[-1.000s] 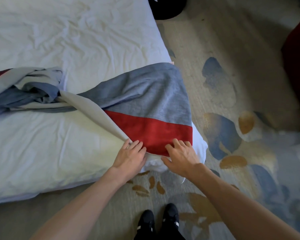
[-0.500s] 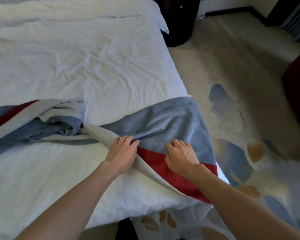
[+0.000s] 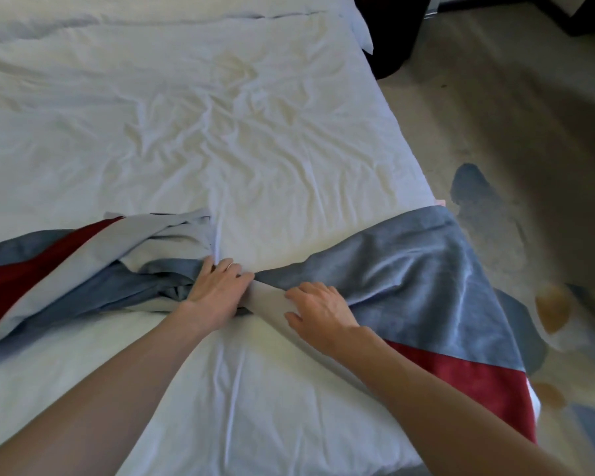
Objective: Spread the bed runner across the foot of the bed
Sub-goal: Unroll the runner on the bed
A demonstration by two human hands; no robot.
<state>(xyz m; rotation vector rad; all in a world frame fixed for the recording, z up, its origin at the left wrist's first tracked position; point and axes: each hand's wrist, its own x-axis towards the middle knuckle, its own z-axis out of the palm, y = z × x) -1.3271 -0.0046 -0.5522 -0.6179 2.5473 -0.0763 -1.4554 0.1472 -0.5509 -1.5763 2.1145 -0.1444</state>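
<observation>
Bed point(image 3: 220, 139): a creased white sheet is seen from the foot; more of the mattress is taken in than a second ago, when the near corner filled the view.
Bed runner point(image 3: 426, 280): it is laid across the foot of the bed. The grey-and-red right end is spread flat and hung over the right edge. The middle is wrung into a twist with the pale lining turned up, and the left part is bunched in folds.
Left hand point(image 3: 217, 290): it has been moved from the near corner up to the twist. The fingers point(image 3: 225, 267) are held fairly straight and rested on the bunched cloth.
Right hand point(image 3: 318, 312): it has been brought along the lining to just beside the left hand. The fingers point(image 3: 310, 290) are bent over the pale fold; whether cloth is pinched cannot be told.
Meaning for the task: the right end is judged settled, and attention has been shifted to the twist. The twist must be turned out and the left part flattened before the runner counts as spread.
</observation>
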